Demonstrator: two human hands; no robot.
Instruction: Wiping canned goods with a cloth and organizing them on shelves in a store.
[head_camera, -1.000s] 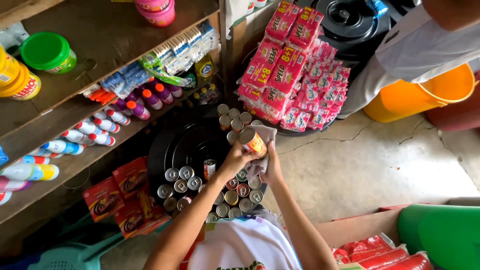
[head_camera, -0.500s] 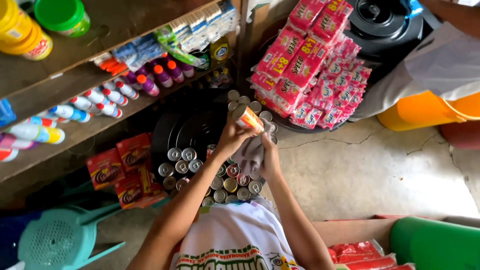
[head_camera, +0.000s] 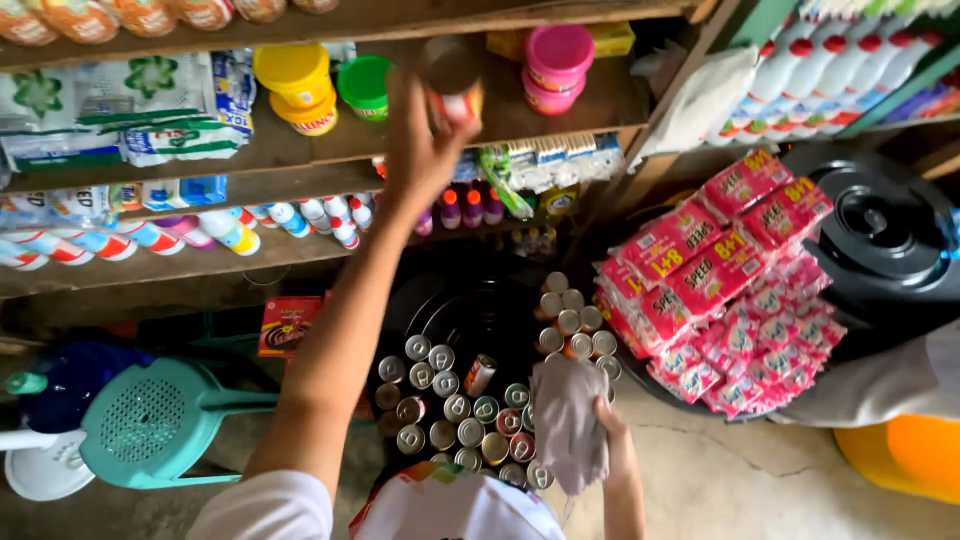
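Grey cloth (head_camera: 568, 425) is bunched in the right hand (head_camera: 605, 425); left hand (head_camera: 420, 150) fingers clamp a tin can (head_camera: 452, 85) at the wooden shelf (head_camera: 560, 110) edge, many cans (head_camera: 470, 405) left on the floor.

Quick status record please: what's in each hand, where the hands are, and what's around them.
left hand: raised to the wooden shelf, fingers around a small can
right hand: low, gripping a grey cloth
below hands: many upright cans on a dark round tray
on shelf: yellow tub, green tub, pink tub
right side: red packets, black lid
left side: teal stool
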